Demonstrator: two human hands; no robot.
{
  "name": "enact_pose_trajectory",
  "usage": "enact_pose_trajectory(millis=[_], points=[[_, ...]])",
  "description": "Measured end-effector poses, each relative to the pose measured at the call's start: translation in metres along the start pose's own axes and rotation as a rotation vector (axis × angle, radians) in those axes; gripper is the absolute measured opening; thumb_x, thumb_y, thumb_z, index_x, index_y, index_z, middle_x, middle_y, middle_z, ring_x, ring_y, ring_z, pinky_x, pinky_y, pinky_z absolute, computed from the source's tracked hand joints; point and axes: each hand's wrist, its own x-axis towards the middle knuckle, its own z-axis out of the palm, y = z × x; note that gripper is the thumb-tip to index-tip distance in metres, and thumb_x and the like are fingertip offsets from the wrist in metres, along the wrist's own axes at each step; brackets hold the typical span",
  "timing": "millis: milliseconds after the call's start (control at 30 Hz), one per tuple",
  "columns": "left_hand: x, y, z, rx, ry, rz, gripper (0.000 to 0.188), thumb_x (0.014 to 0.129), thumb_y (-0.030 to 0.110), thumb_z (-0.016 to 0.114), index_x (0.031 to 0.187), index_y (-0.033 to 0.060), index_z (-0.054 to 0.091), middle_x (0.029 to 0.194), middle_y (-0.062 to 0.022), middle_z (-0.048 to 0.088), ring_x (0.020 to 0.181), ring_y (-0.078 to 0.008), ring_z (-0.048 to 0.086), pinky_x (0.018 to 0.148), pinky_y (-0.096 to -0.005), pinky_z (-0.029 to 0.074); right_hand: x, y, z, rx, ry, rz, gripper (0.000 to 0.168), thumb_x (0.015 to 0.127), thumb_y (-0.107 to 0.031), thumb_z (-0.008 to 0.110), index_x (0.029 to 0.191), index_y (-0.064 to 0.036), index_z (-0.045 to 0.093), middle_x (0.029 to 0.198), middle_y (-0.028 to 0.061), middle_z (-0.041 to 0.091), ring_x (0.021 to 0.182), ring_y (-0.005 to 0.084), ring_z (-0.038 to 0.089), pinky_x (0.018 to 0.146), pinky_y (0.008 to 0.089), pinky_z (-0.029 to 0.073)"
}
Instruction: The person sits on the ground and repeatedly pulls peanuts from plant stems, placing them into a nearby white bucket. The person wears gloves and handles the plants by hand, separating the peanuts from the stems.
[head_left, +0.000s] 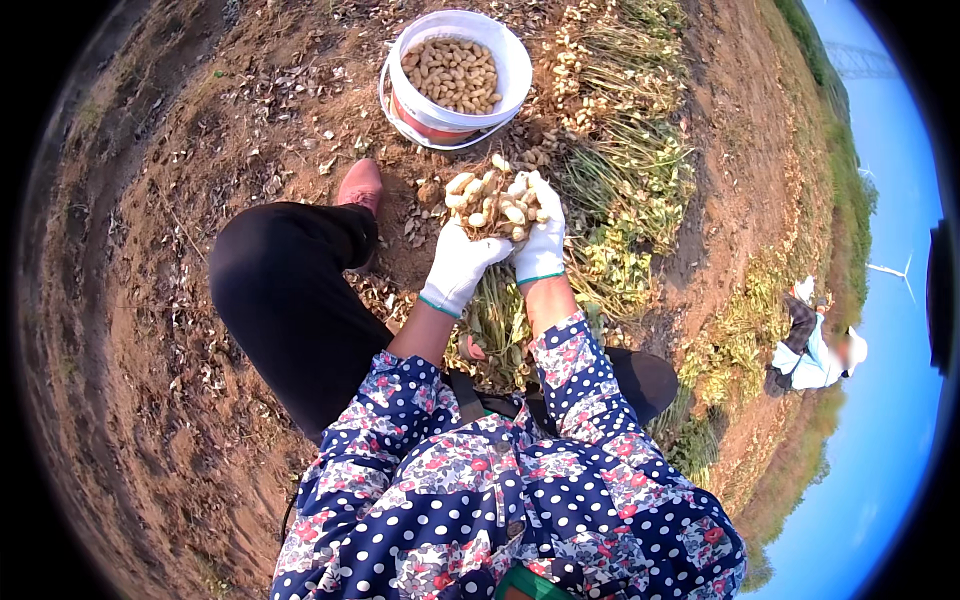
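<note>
A cluster of unshelled peanuts (491, 204) with thin roots among the pods is held up between my two gloved hands. My left hand (463, 259), in a white knit glove with a green cuff, grips the cluster's lower left side. Around its right side curls my right hand (541, 236), gloved the same way. Leafy stems (499, 307) hang or lie below the hands; whether they join the cluster I cannot tell. Just beyond stands a white plastic bucket (512, 75), partly filled with loose peanuts (454, 75).
A row of pulled peanut plants (630, 165) lies along the right of the bucket. My pink shoe (361, 185) rests on the dry, leaf-strewn soil (187, 300). Farther right, another person (814, 356) is low beside more plants. Wind turbines (896, 271) stand in the distance.
</note>
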Motion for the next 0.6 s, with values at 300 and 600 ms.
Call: enact_pose_trajectory(millis=[300, 600], points=[[0.003, 0.006, -0.001, 0.151, 0.297, 0.061, 0.049, 0.072, -0.006, 0.060, 0.119, -0.0012, 0.049, 0.106, -0.0068, 0.060, 0.092, -0.0151, 0.060, 0.080, -0.0285, 0.049, 0.155, -0.014, 0.058, 0.094, -0.013, 0.152, 0.018, 0.083, -0.022, 0.052, 0.073, -0.007, 0.054, 0.064, 0.0040, 0.054, 0.050, 0.0147, 0.052, 0.031, 0.0209, 0.031], [-0.016, 0.025, 0.030, 0.445, 0.089, -0.067, 0.047, 0.073, 0.002, 0.061, 0.119, 0.0010, 0.050, 0.108, -0.0078, 0.062, 0.092, -0.0159, 0.061, 0.080, -0.0277, 0.048, 0.220, -0.067, 0.034, -0.399, -0.067, -0.043, 0.034, 0.086, -0.029, 0.058, 0.111, -0.007, 0.048, 0.102, 0.0086, 0.057, 0.083, 0.0209, 0.056, 0.061, 0.0311, 0.049]])
